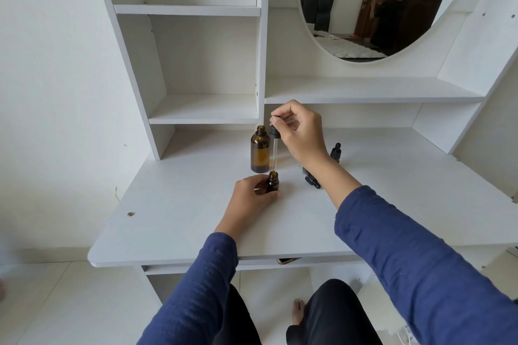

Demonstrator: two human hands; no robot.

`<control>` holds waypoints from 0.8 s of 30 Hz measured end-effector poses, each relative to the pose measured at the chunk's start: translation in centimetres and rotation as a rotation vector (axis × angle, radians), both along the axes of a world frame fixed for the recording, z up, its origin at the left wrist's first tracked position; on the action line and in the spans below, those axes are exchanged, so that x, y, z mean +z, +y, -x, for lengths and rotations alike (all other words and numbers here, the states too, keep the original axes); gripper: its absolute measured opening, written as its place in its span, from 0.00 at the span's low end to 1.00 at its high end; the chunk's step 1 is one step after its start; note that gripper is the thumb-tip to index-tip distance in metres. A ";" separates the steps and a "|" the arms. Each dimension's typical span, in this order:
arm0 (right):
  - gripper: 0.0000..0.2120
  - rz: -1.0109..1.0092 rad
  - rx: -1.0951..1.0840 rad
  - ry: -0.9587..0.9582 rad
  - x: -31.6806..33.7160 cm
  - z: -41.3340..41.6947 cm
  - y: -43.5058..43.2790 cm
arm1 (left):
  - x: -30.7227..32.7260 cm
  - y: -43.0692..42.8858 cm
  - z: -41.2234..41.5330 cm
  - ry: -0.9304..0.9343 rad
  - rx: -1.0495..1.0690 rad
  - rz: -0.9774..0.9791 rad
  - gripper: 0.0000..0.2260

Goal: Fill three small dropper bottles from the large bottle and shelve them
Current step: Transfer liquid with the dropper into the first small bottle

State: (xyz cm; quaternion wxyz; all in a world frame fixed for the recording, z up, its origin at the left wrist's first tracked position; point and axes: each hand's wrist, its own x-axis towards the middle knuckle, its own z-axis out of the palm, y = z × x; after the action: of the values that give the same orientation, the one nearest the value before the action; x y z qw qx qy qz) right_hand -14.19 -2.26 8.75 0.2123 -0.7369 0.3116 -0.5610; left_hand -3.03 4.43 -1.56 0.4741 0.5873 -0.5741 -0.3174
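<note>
Currently we're dosing the small dropper bottle [273,182], standing open on the desk [179,221] just in front of the uncapped large bottle [260,150]. Our left hand [252,196] is gripping it, fingers curled round. Our right hand [301,134] is pinching the dropper [273,154] by its bulb, tip at the mouth. Risks: the tip drifting off the narrow mouth and dripping, or a hand tipping the large bottle. A loose cap [311,179] and a capped bottle [335,152] are sitting by the right forearm, in its sweep path.

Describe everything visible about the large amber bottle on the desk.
The large bottle is brown, glass-looking and round, with a narrow threaded neck and no cap. It stands upright on the white desk, just behind the small bottle the left hand holds. The dropper pinched by the right hand hangs close beside it; neither hand touches it.
</note>
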 end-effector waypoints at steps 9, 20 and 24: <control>0.02 0.178 -0.142 -0.190 3.0 -2.1 -1.3 | 0.0 0.0 0.0 0.065 -0.006 -0.024 0.12; 0.03 0.230 -0.153 -0.211 3.5 -3.5 -3.5 | 0.1 -0.1 -0.1 0.084 -0.019 -0.018 0.13; 0.04 0.183 -0.110 -0.148 2.2 -3.9 -4.1 | 0.1 -0.1 -0.1 0.100 -0.025 -0.018 0.13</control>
State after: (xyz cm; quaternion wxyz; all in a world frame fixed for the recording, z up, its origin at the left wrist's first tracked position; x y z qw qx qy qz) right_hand -10.31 -6.34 10.94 0.1354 -0.6916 0.2827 -0.6507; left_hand -2.88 4.28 -1.47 0.4928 0.5678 -0.5541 -0.3573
